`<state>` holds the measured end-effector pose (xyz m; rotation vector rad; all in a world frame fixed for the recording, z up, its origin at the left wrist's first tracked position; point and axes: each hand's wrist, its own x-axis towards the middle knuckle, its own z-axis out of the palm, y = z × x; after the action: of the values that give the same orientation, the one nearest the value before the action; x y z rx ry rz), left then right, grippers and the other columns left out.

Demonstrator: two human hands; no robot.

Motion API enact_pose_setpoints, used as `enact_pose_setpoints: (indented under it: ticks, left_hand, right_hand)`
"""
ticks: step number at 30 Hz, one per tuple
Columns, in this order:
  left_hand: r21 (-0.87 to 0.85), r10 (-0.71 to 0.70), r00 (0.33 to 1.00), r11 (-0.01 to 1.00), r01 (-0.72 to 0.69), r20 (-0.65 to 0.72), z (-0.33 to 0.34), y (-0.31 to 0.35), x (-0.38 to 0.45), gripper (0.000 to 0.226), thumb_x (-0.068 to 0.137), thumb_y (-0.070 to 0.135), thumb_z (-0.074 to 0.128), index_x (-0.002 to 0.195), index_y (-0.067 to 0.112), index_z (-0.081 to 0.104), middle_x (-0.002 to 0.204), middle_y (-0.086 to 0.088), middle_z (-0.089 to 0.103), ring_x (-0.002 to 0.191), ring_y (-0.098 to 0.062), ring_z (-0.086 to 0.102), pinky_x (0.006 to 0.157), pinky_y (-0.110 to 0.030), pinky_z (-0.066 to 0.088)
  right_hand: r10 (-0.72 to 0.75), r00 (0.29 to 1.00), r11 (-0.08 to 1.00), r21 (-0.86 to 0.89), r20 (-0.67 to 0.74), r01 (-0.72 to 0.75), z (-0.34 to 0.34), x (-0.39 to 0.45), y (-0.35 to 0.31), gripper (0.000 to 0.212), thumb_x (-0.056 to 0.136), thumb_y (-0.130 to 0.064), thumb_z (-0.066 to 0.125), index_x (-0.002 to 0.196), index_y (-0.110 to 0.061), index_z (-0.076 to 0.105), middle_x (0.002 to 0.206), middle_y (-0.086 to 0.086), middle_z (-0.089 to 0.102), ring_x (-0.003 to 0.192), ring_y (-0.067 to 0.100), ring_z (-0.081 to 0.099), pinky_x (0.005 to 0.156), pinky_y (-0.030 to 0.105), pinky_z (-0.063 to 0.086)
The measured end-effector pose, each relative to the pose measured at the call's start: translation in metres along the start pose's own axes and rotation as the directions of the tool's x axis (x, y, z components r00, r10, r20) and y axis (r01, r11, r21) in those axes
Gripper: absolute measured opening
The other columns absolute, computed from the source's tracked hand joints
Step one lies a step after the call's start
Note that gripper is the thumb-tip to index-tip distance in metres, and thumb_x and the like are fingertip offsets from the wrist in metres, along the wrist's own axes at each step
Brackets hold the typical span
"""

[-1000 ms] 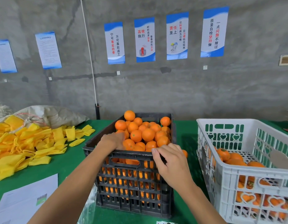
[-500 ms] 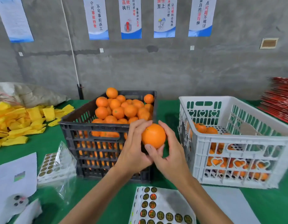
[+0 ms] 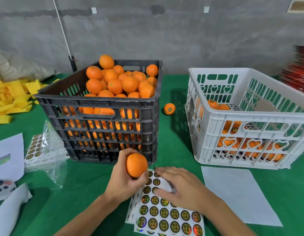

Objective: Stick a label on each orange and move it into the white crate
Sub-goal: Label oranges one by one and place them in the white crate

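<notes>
My left hand (image 3: 124, 180) grips an orange (image 3: 136, 164) just above the near edge of the table, in front of the black crate (image 3: 103, 126) heaped with oranges. My right hand (image 3: 180, 186) lies flat, fingers spread, on a sheet of round gold-and-black labels (image 3: 164, 213). The white crate (image 3: 250, 120) stands to the right with several oranges in its bottom. One labelled orange (image 3: 169, 109) sits on the green cloth between the two crates.
A blank white sheet (image 3: 238, 193) lies right of the labels. A plastic bag of label sheets (image 3: 43, 150) and papers (image 3: 8, 155) lie at left. Yellow foam sleeves (image 3: 9, 97) pile at far left, and red stacked items (image 3: 299, 70) at far right.
Both hands came down from the black crate towards me. The orange, held by both hands before, is now in my left hand alone, and my right hand has dropped onto the label sheet.
</notes>
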<state>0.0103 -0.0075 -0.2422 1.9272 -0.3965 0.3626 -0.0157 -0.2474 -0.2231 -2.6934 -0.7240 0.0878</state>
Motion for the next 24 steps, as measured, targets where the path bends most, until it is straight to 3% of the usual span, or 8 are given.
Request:
enact_pose_setpoints:
  ticks: [4, 9, 12, 19, 24]
  left_hand:
    - [-0.081, -0.009, 0.999, 0.997, 0.012, 0.045, 0.0064, -0.0045, -0.0020, 0.079, 0.075, 0.050, 0.085, 0.139, 0.030, 0.043, 0.124, 0.010, 0.060, 0.101, -0.016, 0.069, 0.067, -0.025, 0.060]
    - [-0.089, -0.008, 0.994, 0.996, 0.017, 0.106, 0.0095, -0.0021, -0.0037, 0.083, 0.076, 0.063, 0.081, 0.141, 0.031, 0.041, 0.125, 0.010, 0.059, 0.100, -0.017, 0.069, 0.064, -0.025, 0.059]
    - [-0.098, -0.006, 0.994, 0.995, 0.017, 0.113, 0.0090, -0.0021, -0.0040, 0.082, 0.075, 0.063, 0.081, 0.140, 0.032, 0.041, 0.124, 0.012, 0.059, 0.100, -0.017, 0.069, 0.063, -0.024, 0.059]
    - [-0.103, -0.049, 0.994, 0.993, 0.059, 0.097, 0.0103, -0.0002, -0.0020, 0.076, 0.076, 0.057, 0.082, 0.137, 0.035, 0.042, 0.120, 0.018, 0.057, 0.096, -0.014, 0.070, 0.062, -0.026, 0.059]
    - [-0.112, -0.034, 0.995, 0.993, 0.045, 0.095, 0.0085, 0.0032, -0.0023, 0.079, 0.075, 0.063, 0.080, 0.137, 0.034, 0.042, 0.122, 0.018, 0.057, 0.099, -0.012, 0.069, 0.064, -0.023, 0.059]
  right_hand:
    - [0.005, 1.000, 0.996, -0.091, -0.015, -0.006, 0.0015, -0.0007, 0.0009, 0.090, 0.088, -0.090, 0.025, 0.157, -0.034, 0.038, 0.159, -0.024, 0.034, 0.138, -0.002, 0.030, 0.108, 0.021, 0.023]
    - [-0.026, 0.997, 0.993, -0.114, -0.076, 0.017, 0.0017, 0.0022, 0.0011, 0.078, 0.093, -0.081, 0.024, 0.145, -0.032, 0.057, 0.143, -0.020, 0.053, 0.122, 0.003, 0.042, 0.098, 0.024, 0.036]
    - [-0.039, 0.996, 0.994, -0.109, -0.085, 0.029, -0.0002, 0.0047, -0.0004, 0.069, 0.095, -0.075, 0.032, 0.138, -0.031, 0.065, 0.133, -0.019, 0.057, 0.113, 0.005, 0.046, 0.091, 0.022, 0.036]
    - [0.002, 0.992, 1.000, -0.010, -0.128, -0.003, 0.0045, 0.0044, -0.0045, 0.061, 0.094, -0.073, 0.041, 0.136, -0.036, 0.064, 0.125, -0.021, 0.051, 0.113, 0.002, 0.041, 0.090, 0.018, 0.031]
    - [0.000, 0.995, 0.998, -0.069, -0.099, -0.007, 0.0004, 0.0079, -0.0056, 0.079, 0.092, -0.078, 0.030, 0.151, -0.029, 0.049, 0.118, -0.014, 0.041, 0.103, 0.004, 0.030, 0.085, 0.020, 0.026]
